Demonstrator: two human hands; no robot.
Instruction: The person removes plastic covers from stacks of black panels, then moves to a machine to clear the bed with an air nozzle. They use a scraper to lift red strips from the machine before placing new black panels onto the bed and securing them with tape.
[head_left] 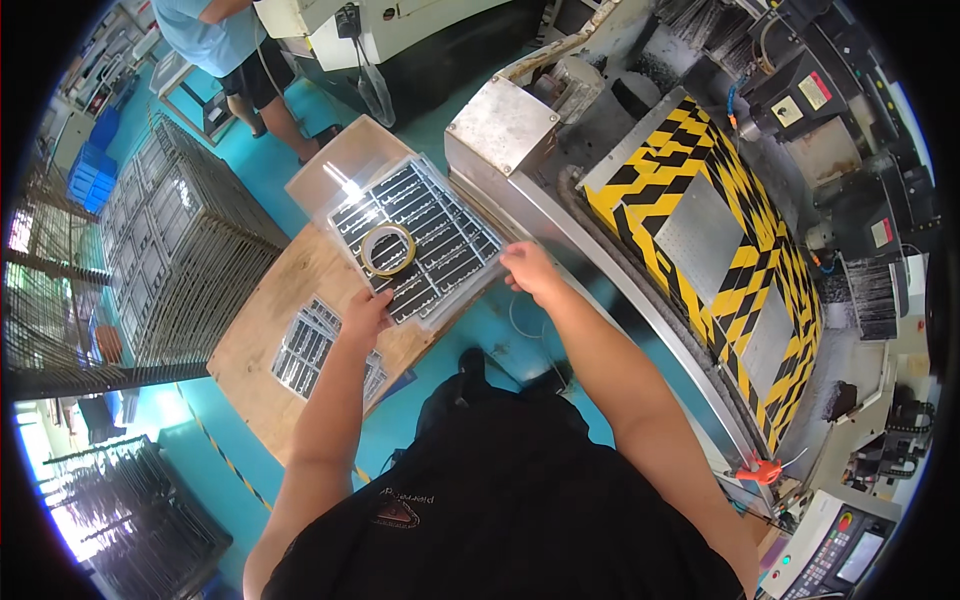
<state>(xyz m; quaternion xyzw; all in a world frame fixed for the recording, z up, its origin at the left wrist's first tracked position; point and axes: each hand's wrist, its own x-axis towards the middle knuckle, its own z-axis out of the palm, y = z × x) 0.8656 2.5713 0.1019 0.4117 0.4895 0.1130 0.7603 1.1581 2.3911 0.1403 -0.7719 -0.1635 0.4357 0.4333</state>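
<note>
A rectangular panel (425, 225) with dark slotted rows and pale bars lies tilted on a wooden table (262, 312), with other sheets layered under it. My left hand (367, 312) grips its near left corner, thumb over the top. At the right corner, the fingers of my right hand (531, 270) are pinched together on the edge; their tips are partly hidden. A roll of yellowish tape (388, 249) rests on the panel beside my left hand. Smaller slotted plates (300, 352) lie overlapping on the table, partly behind my left forearm.
Clear plastic (335, 165) covers the table's far end. On the right stands a machine with a yellow-and-black striped cover (655, 185) and a control panel (835, 555). Stacked grey racks (165, 240) stand left, near blue bins (92, 178). A person (215, 45) stands at far left.
</note>
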